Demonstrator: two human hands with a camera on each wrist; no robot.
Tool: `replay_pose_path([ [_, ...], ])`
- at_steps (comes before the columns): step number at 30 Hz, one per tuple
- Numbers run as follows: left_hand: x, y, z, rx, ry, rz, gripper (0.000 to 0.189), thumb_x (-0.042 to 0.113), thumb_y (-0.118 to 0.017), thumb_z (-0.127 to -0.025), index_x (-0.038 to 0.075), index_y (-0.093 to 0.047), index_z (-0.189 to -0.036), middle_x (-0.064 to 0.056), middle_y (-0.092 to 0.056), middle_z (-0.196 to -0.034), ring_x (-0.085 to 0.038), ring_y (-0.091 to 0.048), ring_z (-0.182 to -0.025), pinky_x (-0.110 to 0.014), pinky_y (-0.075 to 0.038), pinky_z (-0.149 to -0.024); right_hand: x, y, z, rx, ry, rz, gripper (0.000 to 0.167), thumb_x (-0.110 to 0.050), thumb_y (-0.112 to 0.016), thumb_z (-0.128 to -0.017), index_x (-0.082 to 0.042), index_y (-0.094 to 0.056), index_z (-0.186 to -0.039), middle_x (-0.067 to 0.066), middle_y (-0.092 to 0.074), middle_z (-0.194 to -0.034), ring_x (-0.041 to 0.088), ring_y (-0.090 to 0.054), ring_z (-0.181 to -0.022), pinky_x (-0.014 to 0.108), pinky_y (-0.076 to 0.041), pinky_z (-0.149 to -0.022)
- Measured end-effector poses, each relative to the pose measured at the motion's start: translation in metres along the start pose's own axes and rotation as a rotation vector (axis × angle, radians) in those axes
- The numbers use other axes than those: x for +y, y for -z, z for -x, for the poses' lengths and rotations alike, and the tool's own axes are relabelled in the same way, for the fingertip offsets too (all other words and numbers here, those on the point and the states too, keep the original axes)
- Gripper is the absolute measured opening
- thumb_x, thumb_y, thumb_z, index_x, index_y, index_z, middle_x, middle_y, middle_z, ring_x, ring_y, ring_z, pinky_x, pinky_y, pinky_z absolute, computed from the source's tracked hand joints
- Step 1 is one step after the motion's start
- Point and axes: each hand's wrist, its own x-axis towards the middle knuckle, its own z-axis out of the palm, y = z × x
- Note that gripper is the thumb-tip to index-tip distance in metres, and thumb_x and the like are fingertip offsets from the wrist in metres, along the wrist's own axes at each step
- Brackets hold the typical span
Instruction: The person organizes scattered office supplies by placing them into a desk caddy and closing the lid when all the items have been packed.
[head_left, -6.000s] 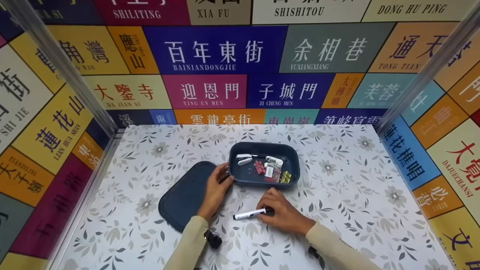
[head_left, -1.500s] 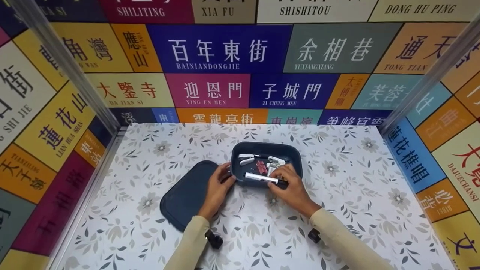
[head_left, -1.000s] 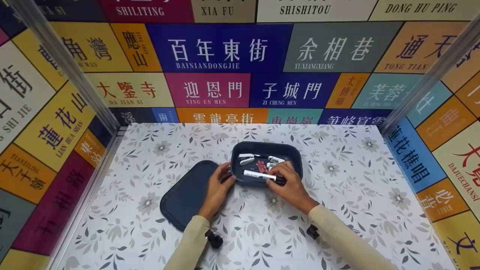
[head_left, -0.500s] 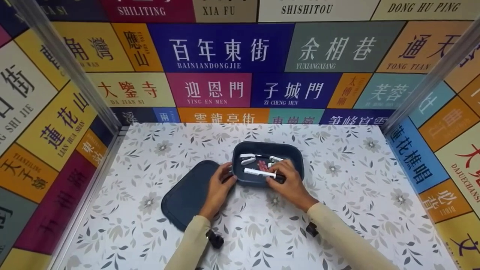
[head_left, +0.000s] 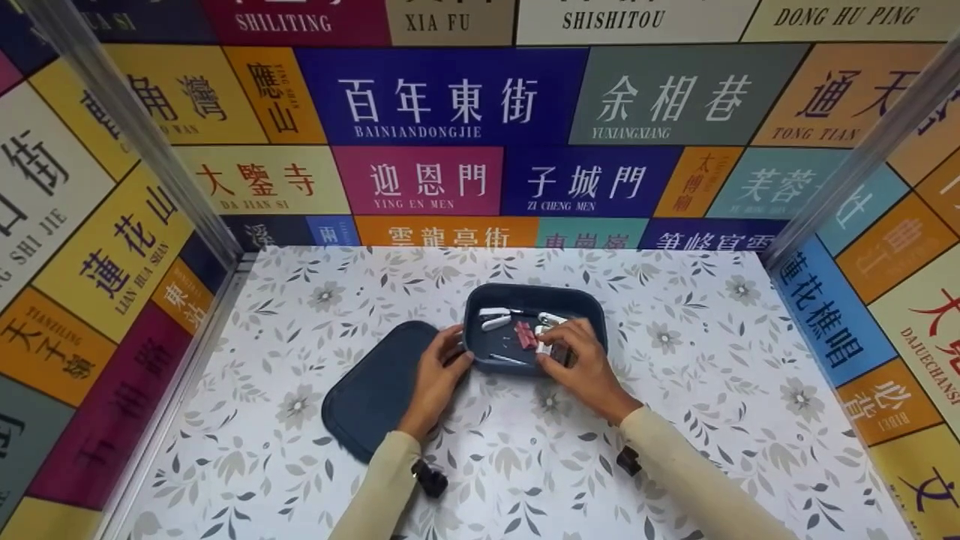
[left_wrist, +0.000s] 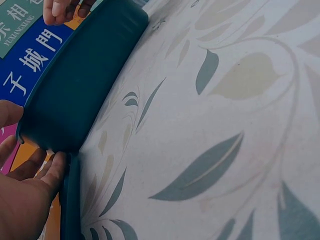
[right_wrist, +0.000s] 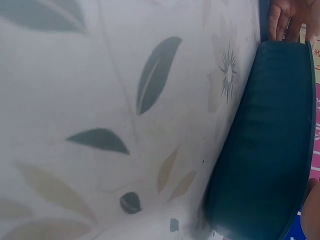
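A dark blue box (head_left: 491, 364) stands on the table, holding small stationery. At its left end my left hand (head_left: 439, 375) grips the near corner, thumb at the rim and fingers against the end wall. My right hand (head_left: 589, 371) is inside the box's right half, fingers bent, thumb and forefinger apart. A small white item (head_left: 541, 343) shows by its fingertips; contact cannot be told. A thin white streak (head_left: 502, 357) shows along the near inner wall, perhaps the marker. Pink binder clips (head_left: 525, 335) and a white two-armed item (head_left: 495, 319) lie left. The hand hides the right contents.
A matching dark blue lid (head_left: 375, 397) lies flat left of the box, partly under the left hand. The tabletop (head_left: 675, 450) has a leaf pattern. Sign-covered panels (head_left: 442, 97) and metal posts (head_left: 862, 127) bound the back and sides.
The right hand brought a white marker from the table into the box. Half a second ago the marker was between its fingers; now it is not visible there. The left hand kept its place.
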Motion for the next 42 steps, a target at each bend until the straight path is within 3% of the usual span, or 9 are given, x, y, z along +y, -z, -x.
replay_pose_path([
  [5, 0.0, -0.001, -0.001, 0.012, 0.016, 0.0, 0.053, -0.002, -0.071, -0.102, -0.001, -0.059, -0.154, -0.028, -0.061, -0.151, -0.044, -0.06, -0.142, -0.051, -0.048, -0.119, -0.006, 0.009, 0.006, -0.008, 0.018, -0.003, 0.037, 0.006, -0.09, -0.085, -0.016, -0.077, -0.112, -0.001, -0.074, -0.113, 0.027, -0.056, -0.111, 0.023, -0.042, -0.103],
  [16, 0.006, -0.002, 0.0, 0.026, 0.024, -0.069, 0.052, -0.003, -0.072, -0.101, -0.001, -0.06, -0.152, -0.03, -0.063, -0.148, -0.045, -0.063, -0.137, -0.053, -0.051, -0.115, -0.004, 0.019, 0.02, 0.059, 0.044, 0.012, 0.044, 0.017, -0.091, -0.076, -0.009, -0.078, -0.109, 0.013, -0.076, -0.107, 0.037, -0.057, -0.105, 0.025, -0.041, -0.101],
  [24, 0.011, -0.003, 0.0, 0.03, 0.014, -0.059, 0.052, -0.005, -0.073, -0.099, -0.002, -0.062, -0.15, -0.031, -0.064, -0.146, -0.047, -0.064, -0.136, -0.056, -0.05, -0.116, -0.01, 0.024, 0.023, 0.029, 0.046, 0.024, 0.039, 0.011, -0.09, -0.083, -0.014, -0.078, -0.111, 0.004, -0.076, -0.111, 0.03, -0.057, -0.109, 0.027, -0.042, -0.102],
  [33, 0.01, -0.003, -0.002, 0.002, 0.019, -0.014, 0.053, -0.009, -0.07, -0.1, -0.008, -0.058, -0.151, -0.034, -0.061, -0.149, -0.049, -0.06, -0.14, -0.048, -0.051, -0.115, -0.012, 0.026, 0.028, 0.009, 0.082, 0.013, 0.042, 0.01, -0.089, -0.082, -0.015, -0.078, -0.114, 0.008, -0.075, -0.11, 0.031, -0.055, -0.11, 0.028, -0.04, -0.103],
  [42, 0.011, -0.004, -0.001, 0.012, 0.013, -0.036, 0.052, -0.008, -0.069, -0.1, -0.006, -0.059, -0.151, -0.033, -0.061, -0.15, -0.049, -0.06, -0.141, -0.055, -0.049, -0.118, -0.014, 0.024, 0.036, -0.002, 0.057, 0.017, 0.039, 0.009, -0.09, -0.083, -0.012, -0.078, -0.114, 0.008, -0.075, -0.114, 0.031, -0.058, -0.113, 0.025, -0.041, -0.106],
])
